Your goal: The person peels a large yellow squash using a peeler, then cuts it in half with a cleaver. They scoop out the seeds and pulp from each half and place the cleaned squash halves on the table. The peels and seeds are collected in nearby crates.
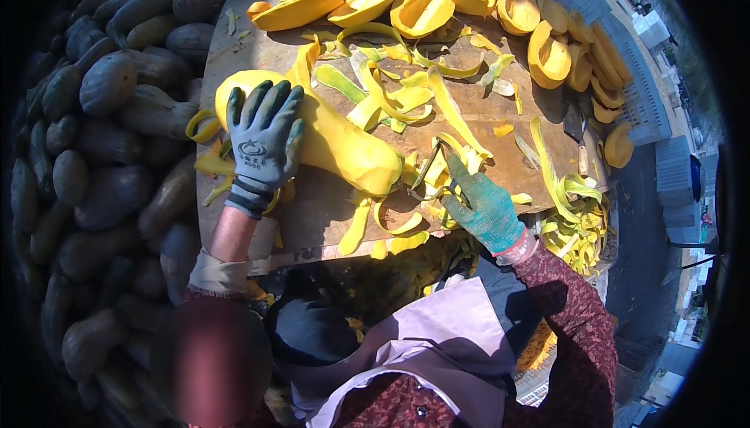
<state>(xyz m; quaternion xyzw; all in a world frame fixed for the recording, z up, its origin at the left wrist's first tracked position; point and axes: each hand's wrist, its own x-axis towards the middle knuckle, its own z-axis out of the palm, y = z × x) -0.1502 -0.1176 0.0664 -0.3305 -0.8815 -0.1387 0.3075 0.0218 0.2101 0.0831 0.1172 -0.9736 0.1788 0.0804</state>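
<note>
A peeled yellow butternut-type squash [334, 135] lies on a wooden board [498, 152], slanting from upper left to lower right. My left hand [263, 135], in a grey glove with dark green fingertips, is spread over its thick end and holds it down. In my right hand [483, 205], gloved in teal, is a peeler [426, 165] with a thin dark frame. The peeler is beside the narrow end of the squash; contact cannot be made out. Long strips of yellow-green peel [398, 97] are scattered around both hands.
Halved, hollowed squashes [422, 12] line the board's far and right edges. A wooden-handled blade tool [580, 141] lies at right. Unpeeled squashes [111, 135] are heaped at left. More peel [577, 231] is piled at the lower right, with blue plastic crates [638, 76] beyond.
</note>
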